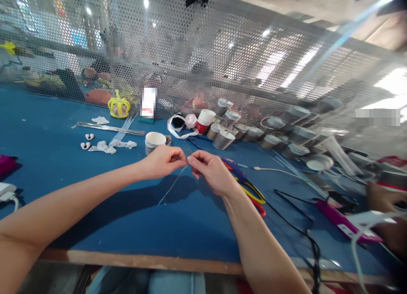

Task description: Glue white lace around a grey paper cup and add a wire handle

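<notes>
A thin string (172, 186) was pinched at the fingertips of the left hand (167, 161) and right hand (208, 169), held close together above the worktop (197, 226), its tail loose. Fine control was best served by light, even pressure and steadied wrists.

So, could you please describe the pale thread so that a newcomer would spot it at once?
Over the blue table, the left hand and right hand nearly meet. From their fingertips a pale thread slants down leftward. Unlike the thicker black cables farther right, it is hand-held.
</notes>
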{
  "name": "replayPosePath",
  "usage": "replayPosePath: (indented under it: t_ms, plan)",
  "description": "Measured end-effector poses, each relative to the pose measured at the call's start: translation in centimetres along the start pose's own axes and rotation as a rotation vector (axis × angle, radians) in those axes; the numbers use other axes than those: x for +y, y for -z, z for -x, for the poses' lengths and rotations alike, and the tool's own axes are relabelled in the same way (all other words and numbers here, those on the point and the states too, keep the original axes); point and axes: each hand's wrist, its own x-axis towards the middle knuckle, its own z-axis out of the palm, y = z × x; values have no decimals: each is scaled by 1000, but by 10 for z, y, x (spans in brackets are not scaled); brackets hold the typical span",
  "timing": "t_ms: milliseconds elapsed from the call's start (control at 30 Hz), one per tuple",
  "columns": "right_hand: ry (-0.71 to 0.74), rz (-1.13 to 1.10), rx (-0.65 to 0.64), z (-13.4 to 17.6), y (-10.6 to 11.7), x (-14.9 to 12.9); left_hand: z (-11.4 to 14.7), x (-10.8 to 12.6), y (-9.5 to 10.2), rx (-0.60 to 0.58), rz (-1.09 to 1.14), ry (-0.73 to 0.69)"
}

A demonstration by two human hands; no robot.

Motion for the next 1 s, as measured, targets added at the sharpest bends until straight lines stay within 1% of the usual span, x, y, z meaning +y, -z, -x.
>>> replayPosePath:
  t_ms: [100,367,500,567,633,767,833,1000]
  plan:
    - [-5,8,17,-1,-1,1,1,2,-2,15,33,52]
    - [16,135,98,-1,-3,2,3,7,-1,-33,215,211]
    - [20,163,119,0,-6,2,4,7,-3,-24,313,238]
    - [18,140,114,0,-7,2,4,7,-4,-27,355,253]
    - [7,59,89,0,-7,1,4,6,-3,-57,402,267]
    - [-27,-131,-23,0,-5,1,4,5,-1,-146,536,281]
    - [-24,-139,-42,0,-4,2,3,4,-1,-173,580,292]
    - [9,-27,18,0,-4,1,3,1,2,-194,534,307]
